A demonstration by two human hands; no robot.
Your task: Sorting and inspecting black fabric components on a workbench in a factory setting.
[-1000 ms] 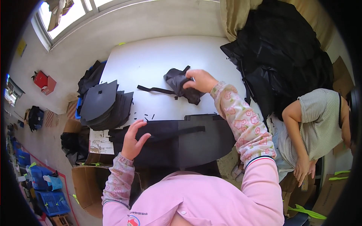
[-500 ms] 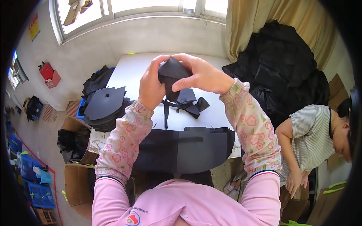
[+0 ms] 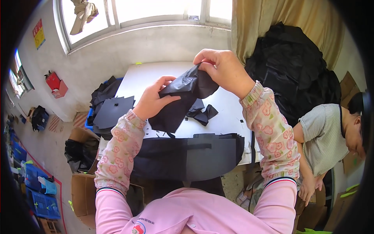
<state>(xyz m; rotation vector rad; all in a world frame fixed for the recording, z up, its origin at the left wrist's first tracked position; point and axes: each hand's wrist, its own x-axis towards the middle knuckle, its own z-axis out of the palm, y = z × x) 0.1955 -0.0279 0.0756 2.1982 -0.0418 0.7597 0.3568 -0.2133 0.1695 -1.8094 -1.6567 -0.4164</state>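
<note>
A soft black piece of sheet material (image 3: 171,111), shiny in one fold and dull elsewhere, is held up over the white table. My left hand (image 3: 151,100) grips its left side between thumb and fingers. My right hand (image 3: 229,72), higher up, pinches its upper right corner. Beneath it, folded black scraps (image 3: 202,117) lie on the table. Nearest my body, a wide dark panel with rounded ends (image 3: 161,158) and a strap across it lies along the table's near edge, partly over other dark pieces.
Stacked flat dark panels (image 3: 113,111) stand left of the white table (image 3: 138,76), by cardboard boxes (image 3: 83,195). A large heap of black material (image 3: 288,70) rises at the right. Close on the right, another person in a striped shirt (image 3: 323,132) leans forward.
The black piece has gone from a compact bundle to a spread, hanging sheet. My hands have moved apart, the right one up and to the right, the left one lower.
</note>
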